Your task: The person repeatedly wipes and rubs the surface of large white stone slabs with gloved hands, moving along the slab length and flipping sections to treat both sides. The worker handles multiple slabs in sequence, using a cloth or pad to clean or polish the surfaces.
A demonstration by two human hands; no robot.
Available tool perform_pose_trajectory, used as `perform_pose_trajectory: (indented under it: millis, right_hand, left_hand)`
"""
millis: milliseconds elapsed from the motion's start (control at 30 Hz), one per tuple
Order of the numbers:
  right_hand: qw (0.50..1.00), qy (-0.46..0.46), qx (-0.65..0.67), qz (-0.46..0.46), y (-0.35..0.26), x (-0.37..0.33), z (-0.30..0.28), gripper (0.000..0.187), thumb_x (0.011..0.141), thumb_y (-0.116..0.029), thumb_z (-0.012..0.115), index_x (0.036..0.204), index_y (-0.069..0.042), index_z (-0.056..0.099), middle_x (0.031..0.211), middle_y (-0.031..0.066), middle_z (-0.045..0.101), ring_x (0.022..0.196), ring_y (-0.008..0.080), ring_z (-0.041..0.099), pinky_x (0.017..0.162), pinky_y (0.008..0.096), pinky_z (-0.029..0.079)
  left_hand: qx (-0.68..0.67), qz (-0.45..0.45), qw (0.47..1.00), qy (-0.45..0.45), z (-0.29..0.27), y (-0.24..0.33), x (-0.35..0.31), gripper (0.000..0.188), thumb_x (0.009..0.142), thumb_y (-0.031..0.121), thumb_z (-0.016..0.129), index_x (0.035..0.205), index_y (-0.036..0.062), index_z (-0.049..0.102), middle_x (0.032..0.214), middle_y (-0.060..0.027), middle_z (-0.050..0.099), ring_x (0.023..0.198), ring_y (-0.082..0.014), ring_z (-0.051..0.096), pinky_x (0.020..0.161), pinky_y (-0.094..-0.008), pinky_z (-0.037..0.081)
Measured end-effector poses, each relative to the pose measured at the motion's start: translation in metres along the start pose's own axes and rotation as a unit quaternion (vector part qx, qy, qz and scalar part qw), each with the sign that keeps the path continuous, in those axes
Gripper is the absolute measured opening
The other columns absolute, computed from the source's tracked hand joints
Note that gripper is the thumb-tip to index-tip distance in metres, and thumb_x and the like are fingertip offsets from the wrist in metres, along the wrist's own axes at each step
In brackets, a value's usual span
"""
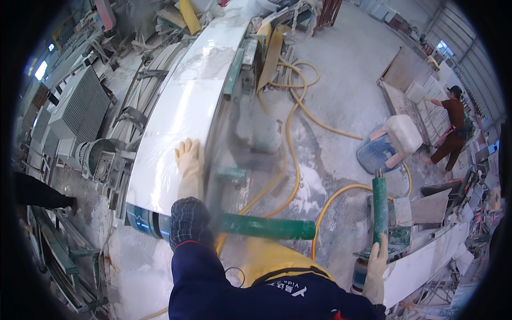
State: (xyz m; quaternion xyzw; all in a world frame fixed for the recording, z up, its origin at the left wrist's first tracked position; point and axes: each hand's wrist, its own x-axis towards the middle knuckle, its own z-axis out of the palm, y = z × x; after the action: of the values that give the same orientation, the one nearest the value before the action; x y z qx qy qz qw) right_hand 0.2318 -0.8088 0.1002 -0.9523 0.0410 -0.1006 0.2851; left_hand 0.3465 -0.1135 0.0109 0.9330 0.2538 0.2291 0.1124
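Note:
My left hand [190, 159], in a pale rubber glove, lies flat with fingers stretched on a long white belt-like surface [165, 128]. That surface is wet and shiny and runs away from me to the far end. Below my left forearm, a thick green cylinder [272, 227] points to the right. My right hand [376, 266], gloved alike, has its fingers extended against the lower end of an upright green cylinder [379, 205]. Beside it begins a second long white surface [426, 261]. I see nothing held in either hand.
Yellow hoses [290, 138] loop over the wet floor. A blue plastic drum [376, 151] with a whitish container [404, 133] stands at right. Another person [455, 125] works beside pale panels at far right. Metal machine parts [101, 157] crowd the left, where a dark-clothed leg [45, 196] shows.

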Motion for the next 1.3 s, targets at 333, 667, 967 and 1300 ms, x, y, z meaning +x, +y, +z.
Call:
perform_pose_trajectory:
  millis: [333, 667, 967, 1300]
  right_hand:
    - [0.995, -0.073, 0.021, 0.066, 0.014, -0.03, 0.018, 0.044, 0.102, -0.018, 0.054, 0.143, 0.001, 0.052, 0.146, 0.0219, 0.054, 0.137, 0.0355, 0.049, 0.114, 0.0396, 0.037]
    - [0.972, -0.185, 0.144, -0.01, 0.001, 0.017, 0.096, 0.044, 0.102, -0.016, 0.053, 0.143, -0.001, 0.053, 0.146, 0.021, 0.054, 0.138, 0.0342, 0.05, 0.115, 0.0396, 0.037]
    - [0.95, -0.252, 0.169, -0.072, -0.065, 0.013, 0.134, 0.044, 0.103, -0.025, 0.055, 0.142, -0.007, 0.057, 0.139, 0.0167, 0.061, 0.132, 0.0285, 0.056, 0.111, 0.0366, 0.041]
    - [0.933, -0.287, 0.189, 0.104, -0.176, -0.076, 0.169, 0.045, 0.104, -0.032, 0.053, 0.142, -0.008, 0.056, 0.134, 0.0143, 0.064, 0.126, 0.0241, 0.058, 0.108, 0.0329, 0.042]
  left_hand:
    - [0.024, -0.023, 0.998, -0.055, 0.009, -0.001, -0.005, 0.034, 0.102, 0.031, 0.054, 0.132, 0.0211, 0.066, 0.146, -0.008, 0.056, 0.14, -0.0307, 0.044, 0.122, -0.0475, 0.024]
    - [0.079, 0.017, 0.997, 0.021, -0.074, -0.033, -0.163, 0.026, 0.095, 0.022, 0.059, 0.118, 0.0194, 0.069, 0.132, -0.0086, 0.065, 0.125, -0.0298, 0.057, 0.111, -0.0498, 0.039]
    - [-0.476, -0.518, 0.703, 0.105, -0.128, -0.093, -0.193, 0.035, 0.098, 0.03, 0.063, 0.114, -0.001, 0.067, 0.102, -0.011, 0.073, 0.104, -0.0232, 0.067, 0.097, -0.0377, 0.051]
    - [-0.854, -0.188, 0.403, -0.27, -0.077, -0.223, -0.208, 0.028, 0.107, 0.039, 0.047, 0.093, 0.0168, 0.058, 0.068, 0.0087, 0.045, 0.052, -0.0055, 0.041, 0.042, -0.021, 0.032]
